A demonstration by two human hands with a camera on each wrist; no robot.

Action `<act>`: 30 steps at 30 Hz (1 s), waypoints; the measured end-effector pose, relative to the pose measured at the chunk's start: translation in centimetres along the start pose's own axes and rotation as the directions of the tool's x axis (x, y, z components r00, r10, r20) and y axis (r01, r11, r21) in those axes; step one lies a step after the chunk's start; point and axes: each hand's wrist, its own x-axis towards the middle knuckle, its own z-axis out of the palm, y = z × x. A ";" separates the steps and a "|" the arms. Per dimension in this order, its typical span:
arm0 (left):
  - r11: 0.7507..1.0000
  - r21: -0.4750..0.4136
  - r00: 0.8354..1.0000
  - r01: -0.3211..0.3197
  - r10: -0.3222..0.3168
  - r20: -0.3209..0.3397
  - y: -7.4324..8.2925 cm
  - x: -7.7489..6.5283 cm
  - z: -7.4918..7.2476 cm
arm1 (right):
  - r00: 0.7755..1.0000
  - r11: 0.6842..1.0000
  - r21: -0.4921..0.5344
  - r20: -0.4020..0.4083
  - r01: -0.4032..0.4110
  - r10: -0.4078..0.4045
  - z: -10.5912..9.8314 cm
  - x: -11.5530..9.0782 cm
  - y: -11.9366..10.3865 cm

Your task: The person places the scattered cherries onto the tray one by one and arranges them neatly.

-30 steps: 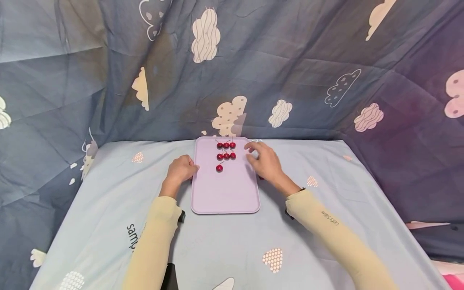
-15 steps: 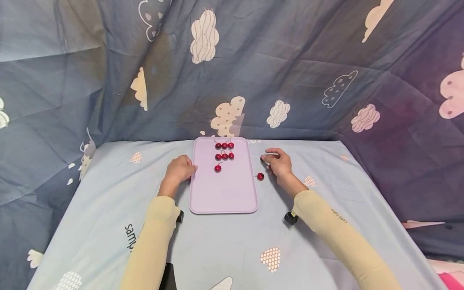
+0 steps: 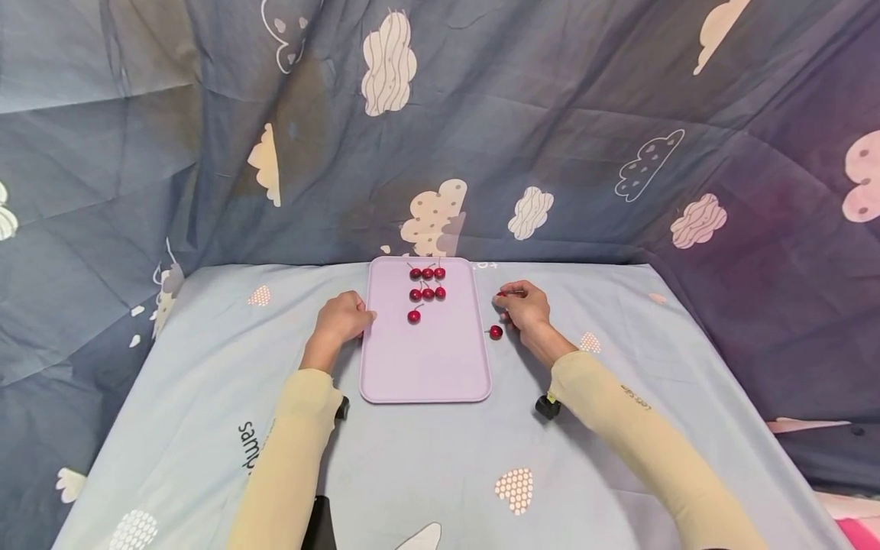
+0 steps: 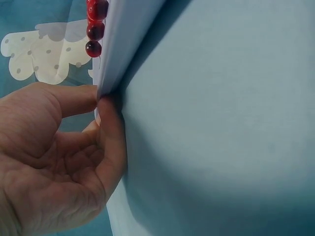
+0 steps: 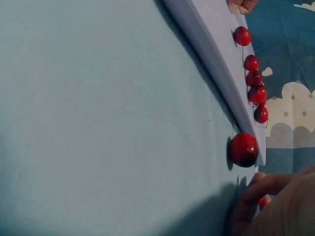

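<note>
A lilac tray lies on the cloth with several red cherries on it, two rows of three and a single cherry in front. My left hand pinches the tray's left rim between thumb and fingers; the left wrist view shows this hand at the edge. To the right of the tray, my right hand holds a cherry at its fingertips. Most of that fruit is hidden by the fingers in the right wrist view. Another cherry lies on the cloth beside the tray's right rim.
A pale blue cloth with printed hearts and lettering covers the table. Dark cloud-patterned fabric hangs behind it and at both sides. The tray's far edge is close to the back fabric.
My right hand has moved right, from over the tray's edge to the cloth beside it, and taken hold of a cherry. The left hand stays on the rim.
</note>
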 end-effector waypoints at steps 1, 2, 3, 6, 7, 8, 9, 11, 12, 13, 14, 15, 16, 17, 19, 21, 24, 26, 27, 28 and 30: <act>1.000 0.001 1.000 0.000 0.000 0.000 0.0 0.0 0.0 | 1.000 1.000 -0.004 -0.003 0.000 0.000 0.0 0.0 0.0; 1.000 0.002 1.000 0.001 -0.001 0.002 0.0 0.0 0.0 | 1.000 1.000 -0.008 -0.005 0.000 0.000 0.0 0.0 0.1; 1.000 0.001 1.000 0.006 -0.006 0.004 0.0 0.0 0.0 | 1.000 1.000 -0.013 -0.007 0.001 -0.001 0.1 0.0 0.0; 1.000 -0.002 1.000 0.020 -0.020 0.014 -0.1 0.0 -0.2 | 1.000 1.000 -0.021 -0.016 0.020 -0.020 0.4 -0.2 -0.1; 1.000 -0.003 1.000 0.025 -0.025 0.017 -0.1 0.1 -0.2 | 0.999 0.999 -0.021 -0.018 0.028 -0.028 0.5 -0.4 -0.2; 1.000 -0.004 0.999 0.028 -0.028 0.020 -0.1 0.1 -0.3 | 0.999 0.999 -0.017 -0.015 0.039 -0.039 0.7 -0.5 -0.3; 1.000 -0.006 0.999 0.030 -0.030 0.021 -0.1 0.1 -0.3 | 0.999 0.999 -0.018 -0.012 0.051 -0.052 0.9 -0.7 -0.4; 1.000 -0.003 1.000 0.024 -0.024 0.018 -0.2 0.1 -0.4 | 0.997 0.997 -0.014 0.000 0.071 -0.071 1.3 -1.2 -0.6; 1.000 -0.005 1.000 0.023 -0.023 0.017 -0.2 0.1 -0.4 | 0.997 0.997 -0.011 0.010 0.075 -0.075 1.5 -1.5 -0.7; 1.000 -0.004 1.000 0.017 -0.017 0.015 -0.2 0.1 -0.4 | 0.996 0.997 -0.007 0.020 0.082 -0.082 1.7 -1.7 -0.9; 1.000 -0.005 1.000 0.013 -0.012 0.013 -0.2 0.1 -0.3 | 0.996 0.997 -0.007 0.034 0.082 -0.082 1.9 -2.0 -1.0; 1.000 -0.007 1.000 0.010 -0.010 0.013 -0.2 0.0 -0.3 | 0.995 0.996 -0.017 0.045 0.086 -0.086 2.0 -2.3 -1.1; 1.000 -0.008 1.000 0.007 -0.007 0.012 -0.2 0.0 -0.3 | 0.994 0.996 -0.020 0.056 0.091 -0.090 2.2 -2.6 -1.3; 1.000 -0.009 1.000 0.006 -0.005 0.013 -0.2 0.0 -0.2 | 0.993 0.995 -0.031 0.064 0.098 -0.096 2.4 -2.8 -1.4; 1.000 -0.012 1.000 0.004 -0.004 0.013 -0.1 -0.1 -0.2 | 0.990 0.991 -0.059 0.079 0.119 -0.114 2.7 -3.4 -1.7; 1.000 -0.010 1.000 -0.001 0.001 0.007 -0.2 -0.1 -0.1 | 0.985 0.982 -0.103 0.079 0.160 -0.152 3.1 -3.9 -2.1; 1.000 -0.001 1.000 -0.011 0.011 -0.007 -0.1 -0.1 -0.1 | 0.972 0.954 -0.186 0.070 0.234 -0.225 3.7 -4.5 -2.6; 1.000 0.002 1.000 -0.014 0.014 -0.013 0.0 -0.2 -0.1 | 0.960 0.930 -0.238 0.065 0.279 -0.272 4.0 -4.9 -2.9; 1.000 0.002 1.000 -0.013 0.013 -0.013 0.0 -0.2 0.0 | 0.955 0.920 -0.256 0.067 0.298 -0.290 4.3 -5.0 -3.0; 1.000 0.002 1.000 -0.013 0.013 -0.015 0.1 -0.2 0.0 | 0.951 0.912 -0.268 0.072 0.310 -0.302 4.5 -5.1 -3.1; 1.000 0.001 1.000 -0.011 0.011 -0.015 0.2 -0.2 0.0 | 0.944 0.902 -0.278 0.086 0.330 -0.319 5.0 -5.2 -3.2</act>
